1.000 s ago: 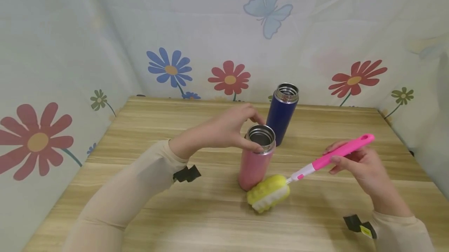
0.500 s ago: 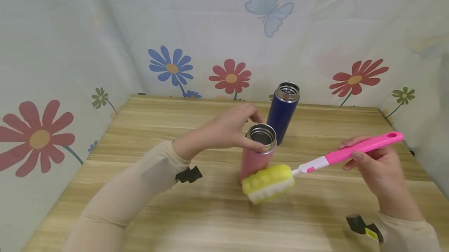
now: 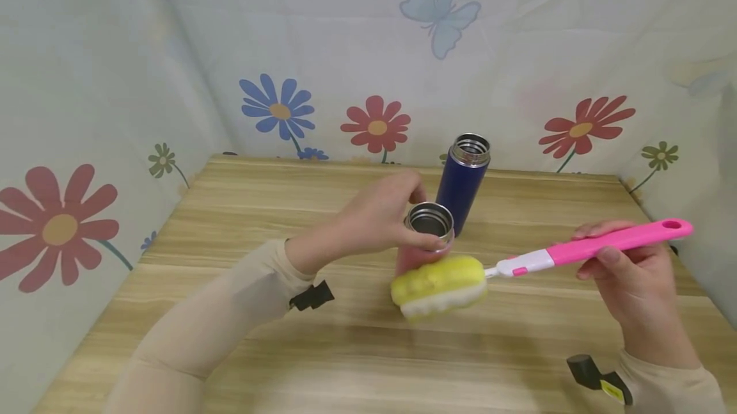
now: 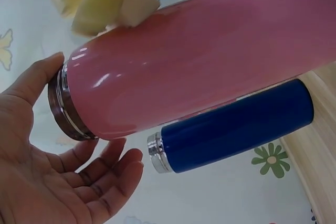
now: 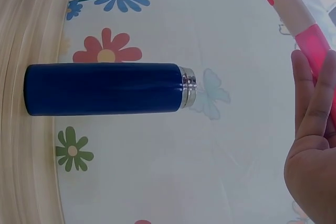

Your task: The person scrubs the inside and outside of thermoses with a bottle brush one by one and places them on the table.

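An upright pink thermos bottle (image 3: 411, 260), lidless with a bare steel mouth, stands on the wooden table. My left hand (image 3: 374, 215) grips its rim, the thumb on the near side and fingers behind; the left wrist view shows the thumb on the metal neck (image 4: 64, 103). My right hand (image 3: 639, 283) holds a bottle brush by its pink handle (image 3: 581, 247). The brush's yellow and white sponge head (image 3: 440, 286) is raised in front of the bottle and hides its lower part. Whether the sponge touches the bottle I cannot tell; it is blurred in the left wrist view.
Just behind the pink bottle stands a dark blue thermos bottle (image 3: 462, 193), also open at the top. The table (image 3: 322, 350) ends at the back against a hanging cloth (image 3: 322, 36) printed with flowers and a butterfly.
My right hand has moved right, and the brush handle now lies flatter. The sponge head has risen from the bottle's base up its side. My left hand stays at the rim.
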### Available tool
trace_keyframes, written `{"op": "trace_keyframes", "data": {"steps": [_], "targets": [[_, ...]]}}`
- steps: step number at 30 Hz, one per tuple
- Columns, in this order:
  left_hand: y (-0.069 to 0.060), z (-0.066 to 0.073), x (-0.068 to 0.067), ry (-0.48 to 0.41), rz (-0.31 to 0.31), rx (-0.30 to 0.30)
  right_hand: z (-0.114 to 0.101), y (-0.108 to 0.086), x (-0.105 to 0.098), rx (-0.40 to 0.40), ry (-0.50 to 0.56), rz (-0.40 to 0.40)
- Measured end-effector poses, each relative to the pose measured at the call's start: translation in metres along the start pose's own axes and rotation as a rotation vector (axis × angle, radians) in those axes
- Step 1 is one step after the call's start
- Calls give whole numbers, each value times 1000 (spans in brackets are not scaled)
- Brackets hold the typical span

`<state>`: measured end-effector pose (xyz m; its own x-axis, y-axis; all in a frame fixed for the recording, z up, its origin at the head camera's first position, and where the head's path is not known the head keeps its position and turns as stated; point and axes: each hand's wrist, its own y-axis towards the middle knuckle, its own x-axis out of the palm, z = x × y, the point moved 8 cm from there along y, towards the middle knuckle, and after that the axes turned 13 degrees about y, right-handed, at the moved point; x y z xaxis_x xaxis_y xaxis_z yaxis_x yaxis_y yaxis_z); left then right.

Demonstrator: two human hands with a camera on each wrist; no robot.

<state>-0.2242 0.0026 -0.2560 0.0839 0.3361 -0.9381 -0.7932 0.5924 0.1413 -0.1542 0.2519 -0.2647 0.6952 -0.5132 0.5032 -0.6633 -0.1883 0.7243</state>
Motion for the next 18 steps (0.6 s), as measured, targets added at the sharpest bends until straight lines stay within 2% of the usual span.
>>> {"op": "trace_keyframes", "data": {"steps": [6,11,18], "targets": [[-2,1,0,8,54,-54,-1,0,1,-20,22,16],[-4,1,0,97,98,-111,-2,0,0,-32,32,24],[-6,3,-1,181,126,-125,-1,1,1,-39,51,28]]}}
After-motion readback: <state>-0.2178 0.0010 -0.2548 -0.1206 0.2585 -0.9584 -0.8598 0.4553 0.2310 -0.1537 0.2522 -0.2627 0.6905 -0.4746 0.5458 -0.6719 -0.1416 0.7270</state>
